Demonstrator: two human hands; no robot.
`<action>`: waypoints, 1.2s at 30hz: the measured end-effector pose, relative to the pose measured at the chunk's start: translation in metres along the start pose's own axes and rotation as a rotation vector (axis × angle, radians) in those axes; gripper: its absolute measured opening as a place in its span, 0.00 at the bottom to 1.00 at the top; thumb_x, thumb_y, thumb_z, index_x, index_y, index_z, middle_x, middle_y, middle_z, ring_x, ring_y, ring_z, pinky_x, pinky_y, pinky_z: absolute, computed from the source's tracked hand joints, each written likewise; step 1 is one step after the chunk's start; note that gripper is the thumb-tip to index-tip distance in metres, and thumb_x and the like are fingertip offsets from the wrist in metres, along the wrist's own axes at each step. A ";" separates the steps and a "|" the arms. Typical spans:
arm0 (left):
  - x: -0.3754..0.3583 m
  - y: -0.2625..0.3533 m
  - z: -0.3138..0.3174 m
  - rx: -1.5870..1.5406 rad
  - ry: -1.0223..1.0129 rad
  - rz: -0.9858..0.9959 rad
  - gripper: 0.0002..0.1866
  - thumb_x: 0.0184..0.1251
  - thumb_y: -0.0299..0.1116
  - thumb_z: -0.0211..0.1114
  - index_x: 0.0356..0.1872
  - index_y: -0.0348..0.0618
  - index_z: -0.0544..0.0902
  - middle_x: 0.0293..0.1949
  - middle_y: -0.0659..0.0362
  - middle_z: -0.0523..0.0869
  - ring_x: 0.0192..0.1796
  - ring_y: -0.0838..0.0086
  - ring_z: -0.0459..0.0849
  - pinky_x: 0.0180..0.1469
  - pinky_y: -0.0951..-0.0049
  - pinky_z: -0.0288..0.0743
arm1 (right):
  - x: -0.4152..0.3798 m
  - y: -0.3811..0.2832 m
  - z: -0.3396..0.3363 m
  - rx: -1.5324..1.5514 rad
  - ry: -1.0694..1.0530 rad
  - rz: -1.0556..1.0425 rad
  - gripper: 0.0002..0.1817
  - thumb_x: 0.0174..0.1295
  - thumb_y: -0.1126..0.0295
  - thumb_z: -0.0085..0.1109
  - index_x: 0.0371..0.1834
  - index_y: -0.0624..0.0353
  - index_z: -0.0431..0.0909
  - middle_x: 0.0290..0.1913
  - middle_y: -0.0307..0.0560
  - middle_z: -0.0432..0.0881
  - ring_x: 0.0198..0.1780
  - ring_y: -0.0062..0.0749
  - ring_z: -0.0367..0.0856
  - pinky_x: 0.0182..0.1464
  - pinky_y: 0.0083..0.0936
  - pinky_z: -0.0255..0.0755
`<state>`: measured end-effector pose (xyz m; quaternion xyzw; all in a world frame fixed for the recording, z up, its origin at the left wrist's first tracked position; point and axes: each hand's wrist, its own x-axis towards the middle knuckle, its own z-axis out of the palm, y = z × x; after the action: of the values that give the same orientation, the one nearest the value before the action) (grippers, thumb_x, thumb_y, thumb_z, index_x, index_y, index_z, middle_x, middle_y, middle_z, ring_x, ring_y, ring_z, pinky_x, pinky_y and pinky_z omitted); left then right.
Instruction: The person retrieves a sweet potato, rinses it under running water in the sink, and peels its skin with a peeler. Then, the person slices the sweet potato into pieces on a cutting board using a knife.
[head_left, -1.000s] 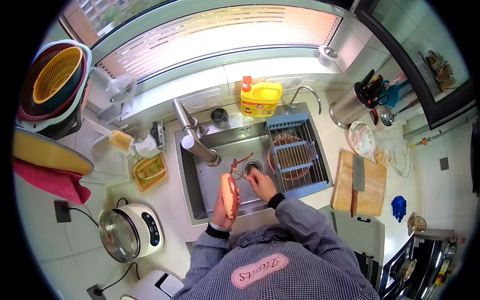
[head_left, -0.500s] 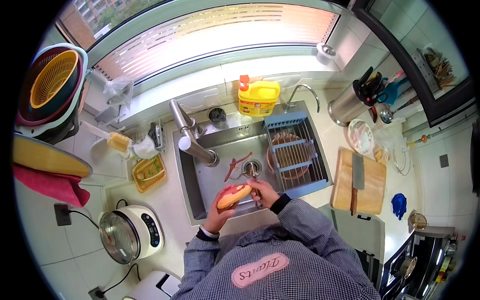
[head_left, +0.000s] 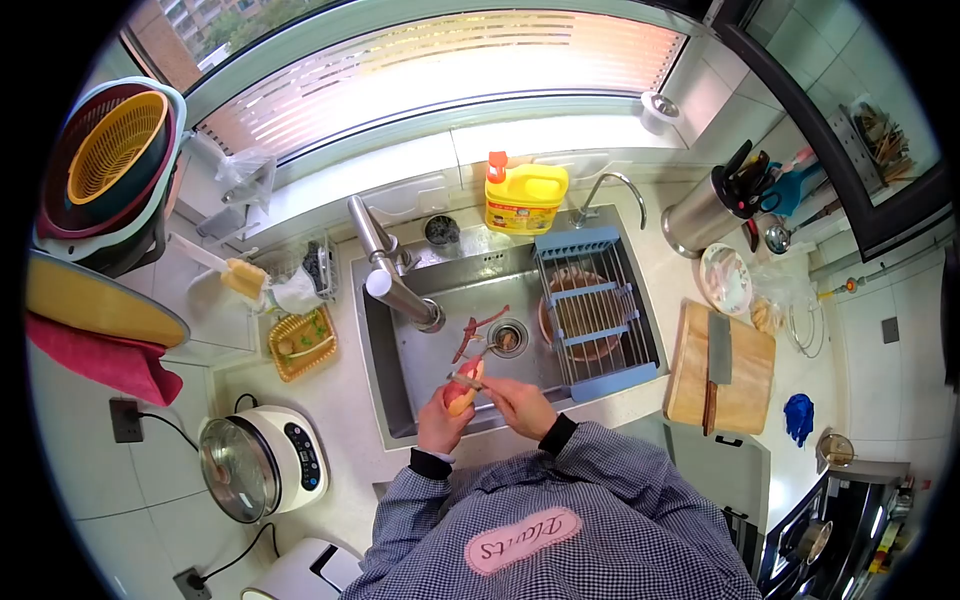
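Over the sink (head_left: 420, 370), so peelings (head_left: 470, 333) drop in, the left hand (head_left: 440, 420) grips a sweet potato (head_left: 461, 390) while the right hand (head_left: 515, 400) clasps a peeler (head_left: 466, 379) against it.

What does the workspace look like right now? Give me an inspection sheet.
Surface: steel sink set in a pale counter; red peel strips lie by the drain.
Job's things: partly peeled sweet potato over the sink, peeler against it.
Clutter: yellow detergent jug, drying rack, cutting board with cleaver, rice cooker, stacked colanders.
Grippers: left hand holds the sweet potato; right hand holds the peeler.
Cables: black cord from a wall socket to the rice cooker.
Surroundings: window behind the sink; stove corner at right.
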<state>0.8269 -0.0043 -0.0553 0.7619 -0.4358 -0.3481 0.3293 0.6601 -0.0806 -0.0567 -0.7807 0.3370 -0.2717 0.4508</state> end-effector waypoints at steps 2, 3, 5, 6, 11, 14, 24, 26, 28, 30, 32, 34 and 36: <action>0.001 -0.003 0.002 -0.008 -0.021 -0.046 0.26 0.46 0.39 0.72 0.45 0.34 0.77 0.35 0.45 0.85 0.40 0.53 0.84 0.42 0.64 0.77 | -0.006 -0.003 0.003 -0.110 -0.089 -0.060 0.14 0.64 0.68 0.51 0.51 0.58 0.74 0.38 0.57 0.81 0.38 0.52 0.80 0.40 0.41 0.74; 0.000 -0.003 0.003 -0.008 -0.022 -0.047 0.26 0.46 0.39 0.72 0.45 0.34 0.77 0.35 0.45 0.85 0.40 0.53 0.84 0.42 0.64 0.77 | -0.007 -0.003 0.004 -0.110 -0.090 -0.060 0.14 0.64 0.68 0.51 0.51 0.58 0.74 0.38 0.57 0.81 0.38 0.52 0.80 0.40 0.41 0.74; -0.001 -0.001 0.004 -0.020 -0.007 -0.062 0.24 0.47 0.41 0.71 0.42 0.35 0.79 0.33 0.46 0.85 0.39 0.57 0.86 0.42 0.66 0.77 | -0.009 -0.004 0.005 -0.262 -0.137 -0.039 0.13 0.64 0.68 0.51 0.49 0.57 0.75 0.35 0.54 0.81 0.34 0.51 0.80 0.36 0.42 0.75; -0.001 0.000 0.004 -0.020 -0.007 -0.061 0.24 0.47 0.41 0.71 0.42 0.35 0.79 0.33 0.46 0.85 0.39 0.57 0.86 0.42 0.66 0.77 | -0.008 -0.002 0.006 -0.263 -0.136 -0.038 0.13 0.64 0.68 0.51 0.49 0.57 0.75 0.35 0.54 0.81 0.34 0.51 0.80 0.36 0.42 0.75; -0.005 0.001 -0.003 0.010 0.034 -0.092 0.22 0.48 0.39 0.71 0.42 0.35 0.80 0.33 0.47 0.85 0.38 0.59 0.86 0.41 0.67 0.77 | 0.006 -0.001 0.009 -0.279 -0.092 0.005 0.11 0.63 0.67 0.53 0.45 0.58 0.78 0.37 0.52 0.82 0.35 0.49 0.81 0.36 0.39 0.76; -0.003 -0.008 -0.010 -0.072 0.064 -0.041 0.21 0.50 0.37 0.71 0.43 0.34 0.80 0.34 0.48 0.86 0.38 0.63 0.86 0.42 0.69 0.77 | 0.013 0.004 0.022 -0.171 0.019 -0.087 0.11 0.64 0.65 0.51 0.45 0.55 0.78 0.36 0.51 0.82 0.34 0.50 0.81 0.34 0.41 0.76; -0.023 -0.008 -0.011 -0.162 0.039 -0.027 0.23 0.50 0.33 0.71 0.48 0.34 0.78 0.37 0.50 0.86 0.41 0.66 0.86 0.45 0.70 0.76 | 0.040 0.043 0.007 -0.209 -0.024 0.197 0.11 0.63 0.65 0.50 0.37 0.59 0.80 0.31 0.60 0.81 0.36 0.57 0.79 0.39 0.46 0.73; -0.030 -0.014 -0.006 -0.187 0.056 -0.024 0.23 0.51 0.33 0.71 0.48 0.34 0.78 0.38 0.50 0.85 0.41 0.67 0.85 0.46 0.71 0.76 | 0.036 0.065 0.014 -0.319 -0.117 0.289 0.12 0.63 0.64 0.51 0.36 0.59 0.81 0.30 0.61 0.81 0.36 0.57 0.80 0.39 0.46 0.73; -0.025 -0.011 -0.010 -0.203 0.065 -0.004 0.23 0.51 0.33 0.71 0.49 0.33 0.77 0.38 0.50 0.85 0.42 0.68 0.85 0.46 0.72 0.76 | 0.026 0.120 0.035 -0.385 -0.098 0.307 0.12 0.64 0.63 0.52 0.38 0.60 0.77 0.26 0.59 0.80 0.33 0.55 0.81 0.36 0.44 0.74; -0.028 -0.002 -0.016 -0.309 0.144 -0.015 0.20 0.53 0.33 0.70 0.45 0.33 0.78 0.36 0.55 0.84 0.39 0.75 0.82 0.44 0.75 0.74 | 0.025 0.095 0.026 -0.160 -0.052 0.405 0.11 0.64 0.64 0.52 0.40 0.61 0.74 0.25 0.57 0.80 0.31 0.54 0.81 0.34 0.42 0.73; -0.025 -0.005 -0.019 -0.262 0.168 -0.049 0.19 0.53 0.32 0.70 0.45 0.33 0.78 0.36 0.55 0.84 0.39 0.75 0.82 0.44 0.75 0.74 | 0.023 0.057 0.015 0.025 0.032 0.350 0.10 0.65 0.67 0.52 0.44 0.59 0.66 0.21 0.52 0.78 0.26 0.50 0.80 0.28 0.37 0.71; -0.017 -0.014 -0.018 -0.174 0.168 -0.103 0.19 0.53 0.33 0.70 0.43 0.33 0.79 0.35 0.54 0.85 0.38 0.73 0.83 0.43 0.73 0.75 | 0.021 0.025 0.013 0.131 0.007 0.302 0.09 0.65 0.68 0.52 0.43 0.59 0.66 0.22 0.53 0.78 0.25 0.50 0.80 0.27 0.37 0.70; -0.015 -0.005 -0.018 -0.144 0.144 -0.121 0.20 0.52 0.34 0.71 0.44 0.33 0.79 0.36 0.52 0.85 0.39 0.69 0.84 0.43 0.71 0.75 | 0.015 0.004 0.018 0.233 -0.010 0.267 0.08 0.65 0.69 0.52 0.42 0.59 0.67 0.22 0.53 0.78 0.24 0.50 0.79 0.27 0.37 0.70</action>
<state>0.8382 0.0147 -0.0459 0.7841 -0.3382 -0.3422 0.3920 0.6810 -0.0840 -0.0664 -0.6729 0.4016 -0.2429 0.5717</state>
